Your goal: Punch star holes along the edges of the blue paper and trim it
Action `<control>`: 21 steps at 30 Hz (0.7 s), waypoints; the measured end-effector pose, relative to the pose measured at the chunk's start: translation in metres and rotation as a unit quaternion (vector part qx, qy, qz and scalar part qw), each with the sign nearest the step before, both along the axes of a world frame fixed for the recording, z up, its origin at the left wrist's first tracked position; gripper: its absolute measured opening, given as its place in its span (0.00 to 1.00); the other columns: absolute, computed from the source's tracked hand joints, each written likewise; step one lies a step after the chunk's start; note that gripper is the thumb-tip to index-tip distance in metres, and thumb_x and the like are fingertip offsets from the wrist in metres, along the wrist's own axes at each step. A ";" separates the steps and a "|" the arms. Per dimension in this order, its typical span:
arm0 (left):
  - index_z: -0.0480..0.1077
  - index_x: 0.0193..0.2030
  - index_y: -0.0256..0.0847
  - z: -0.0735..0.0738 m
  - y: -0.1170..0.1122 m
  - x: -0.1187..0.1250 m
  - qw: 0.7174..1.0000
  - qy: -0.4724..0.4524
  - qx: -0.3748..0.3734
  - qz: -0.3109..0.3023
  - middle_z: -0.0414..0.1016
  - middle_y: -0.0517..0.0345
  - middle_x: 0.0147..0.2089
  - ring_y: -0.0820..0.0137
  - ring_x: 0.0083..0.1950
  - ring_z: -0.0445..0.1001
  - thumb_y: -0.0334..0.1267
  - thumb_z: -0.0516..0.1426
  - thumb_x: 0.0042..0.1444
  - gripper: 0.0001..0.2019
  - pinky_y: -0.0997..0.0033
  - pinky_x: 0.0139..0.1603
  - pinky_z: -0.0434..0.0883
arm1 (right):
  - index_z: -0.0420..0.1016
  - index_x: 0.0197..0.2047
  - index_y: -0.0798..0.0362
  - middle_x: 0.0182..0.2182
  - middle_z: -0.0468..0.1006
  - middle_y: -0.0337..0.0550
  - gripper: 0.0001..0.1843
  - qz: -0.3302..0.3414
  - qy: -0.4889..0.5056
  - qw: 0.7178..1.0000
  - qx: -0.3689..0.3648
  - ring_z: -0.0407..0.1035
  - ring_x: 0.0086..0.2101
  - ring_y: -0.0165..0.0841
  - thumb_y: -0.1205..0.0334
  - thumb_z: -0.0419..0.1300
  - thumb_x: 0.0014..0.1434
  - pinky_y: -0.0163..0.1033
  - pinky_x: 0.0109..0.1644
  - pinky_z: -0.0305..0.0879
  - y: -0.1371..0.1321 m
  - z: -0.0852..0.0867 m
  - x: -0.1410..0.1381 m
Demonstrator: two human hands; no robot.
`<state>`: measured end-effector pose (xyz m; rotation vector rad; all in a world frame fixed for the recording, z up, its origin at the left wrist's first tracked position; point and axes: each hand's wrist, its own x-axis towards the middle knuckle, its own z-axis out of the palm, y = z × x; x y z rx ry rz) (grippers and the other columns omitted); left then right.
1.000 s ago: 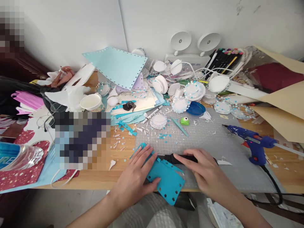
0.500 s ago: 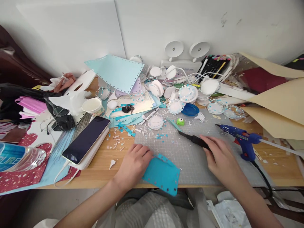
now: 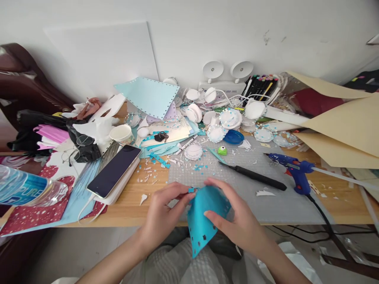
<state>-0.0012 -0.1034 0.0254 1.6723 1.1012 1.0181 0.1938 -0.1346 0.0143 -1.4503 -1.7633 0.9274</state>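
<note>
A teal paper piece (image 3: pixel 204 219) with small punched holes along its edges is lifted off the grey cutting mat (image 3: pixel 266 197), curled between both hands. My left hand (image 3: pixel 164 211) pinches its upper left edge. My right hand (image 3: pixel 237 221) is wrapped round its right side with the thumb on the front. A black pen-like tool (image 3: pixel 257 178) lies loose on the mat, just beyond my right hand.
A blue glue gun (image 3: pixel 293 169) rests at the mat's right, its cord running off the table edge. A phone on a white power bank (image 3: pixel 114 175) lies left. Paper scraps, white discs, a paper cup (image 3: pixel 121 134) and markers (image 3: pixel 260 85) crowd the back.
My right hand let go of the black tool, which now lies on the mat, and came onto the teal piece. Both hands lifted the piece off the mat and curled it.
</note>
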 end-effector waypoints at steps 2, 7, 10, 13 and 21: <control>0.76 0.34 0.37 0.003 -0.003 -0.001 0.997 -0.041 -0.063 -0.002 0.76 0.56 0.31 0.70 0.31 0.73 0.36 0.59 0.57 0.06 0.74 0.32 0.71 | 0.63 0.57 0.49 0.50 0.73 0.47 0.25 0.024 0.028 0.999 -0.033 0.69 0.50 0.40 0.54 0.59 0.58 0.45 0.53 0.67 -0.003 0.005 -0.001; 0.76 0.33 0.38 0.006 -0.009 -0.003 0.993 -0.065 -0.094 0.006 0.75 0.57 0.30 0.71 0.31 0.74 0.36 0.61 0.55 0.04 0.76 0.31 0.72 | 0.70 0.46 0.48 0.41 0.77 0.41 0.10 0.050 0.040 0.997 -0.047 0.72 0.41 0.34 0.57 0.55 0.62 0.36 0.44 0.69 -0.011 0.011 0.000; 0.76 0.34 0.39 0.004 -0.010 -0.005 0.998 -0.026 -0.053 0.004 0.75 0.58 0.31 0.72 0.31 0.74 0.35 0.60 0.56 0.04 0.77 0.31 0.72 | 0.70 0.44 0.47 0.37 0.77 0.39 0.08 0.056 0.047 0.997 -0.032 0.72 0.37 0.32 0.58 0.55 0.62 0.33 0.40 0.69 -0.014 0.012 0.003; 0.75 0.35 0.39 -0.001 -0.007 -0.011 1.000 0.013 -0.013 0.005 0.76 0.58 0.30 0.73 0.31 0.74 0.33 0.58 0.58 0.04 0.77 0.32 0.72 | 0.70 0.41 0.47 0.34 0.76 0.38 0.05 0.018 0.056 0.998 0.009 0.71 0.34 0.30 0.59 0.55 0.62 0.30 0.37 0.68 -0.016 0.012 0.009; 0.76 0.36 0.38 -0.007 0.012 -0.036 0.994 0.047 0.005 0.093 0.78 0.56 0.32 0.70 0.31 0.77 0.35 0.60 0.55 0.05 0.74 0.33 0.75 | 0.71 0.40 0.49 0.33 0.74 0.41 0.10 -0.151 0.035 0.987 0.037 0.71 0.33 0.33 0.55 0.60 0.56 0.32 0.35 0.70 -0.017 -0.003 0.039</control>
